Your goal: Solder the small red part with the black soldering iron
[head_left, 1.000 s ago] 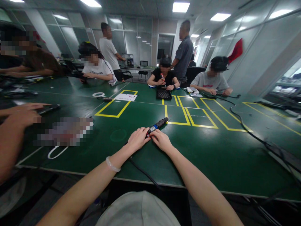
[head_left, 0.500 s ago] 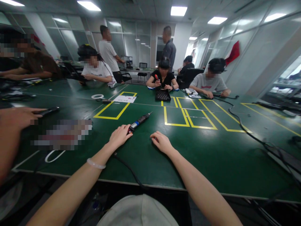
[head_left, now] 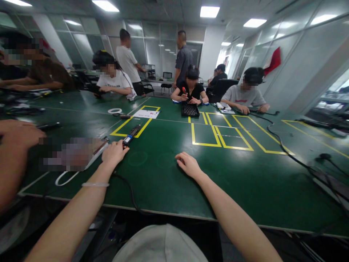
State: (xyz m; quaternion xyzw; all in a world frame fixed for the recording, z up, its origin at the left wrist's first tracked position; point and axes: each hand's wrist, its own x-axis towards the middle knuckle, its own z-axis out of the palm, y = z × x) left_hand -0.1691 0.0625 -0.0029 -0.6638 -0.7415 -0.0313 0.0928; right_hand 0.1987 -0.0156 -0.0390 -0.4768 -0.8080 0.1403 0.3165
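Near edge of tabletop [head_left: 169, 189]: two bare forearms in, clear bracelet [head_left: 95, 185] on left wrist. Left hand [head_left: 114, 153] reached out to the left, grip closed round the tail end of a pen-type power screwdriver [head_left: 131, 134], black cord [head_left: 131, 193] trailing back from under the wrist and off the near edge. Right hand [head_left: 188, 165] well apart from the tool, fingers loosely curled, grip on nothing, fingertips down on bare green. Screwdriver pointing away and slightly right, nose over the near corner of a yellow tape box [head_left: 122, 123]; can't tell whether flat on the surface or just clear of it. Reads as handling the tool by its tail only. To do that well: take hold further up the barrel to stop nose swing; leave cord slack and route it clear of the wrist to avoid a snag at the edge; steer clear of the white loop [head_left: 58, 183] and blurred clutter just left of the hand; go easy near the neighbour's hand [head_left: 16, 133] at far left; add the right hand on the barrel if finer aim is needed. Further out: white ring [head_left: 114, 110] and paper sheet [head_left: 146, 114] at the far end of the same tape box, black tray [head_left: 190, 110] in front of a seated person with a red-handled tool [head_left: 184, 90], more tape boxes to the right, black cable [head_left: 283, 147] across the right side. Far back: more seated people, two standing, glass walls.
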